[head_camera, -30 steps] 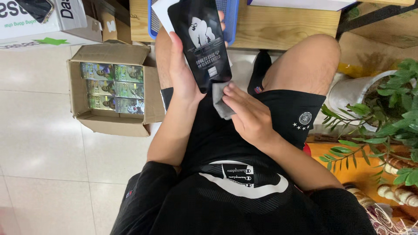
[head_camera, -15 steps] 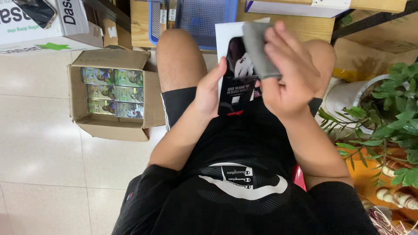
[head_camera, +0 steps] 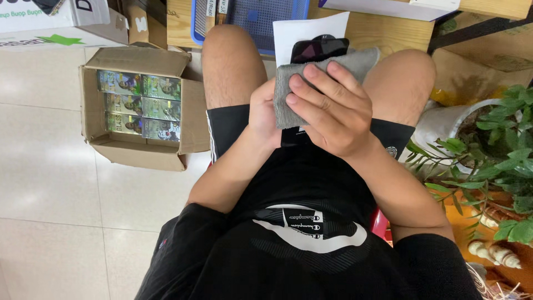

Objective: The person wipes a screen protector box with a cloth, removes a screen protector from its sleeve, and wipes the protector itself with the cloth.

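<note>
**Cloth on the dark panel, wiping underway**

Head view: my right hand presses a grey cloth flat onto a glossy black panel at 12 o'clock; my left hand grips its lower edge. I judge the top strip unwiped. A carton of boxes sits at 10 o'clock.

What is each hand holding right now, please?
Left hand: closed on the flat black package.
Right hand: pressing the grey cloth against that package.
</note>
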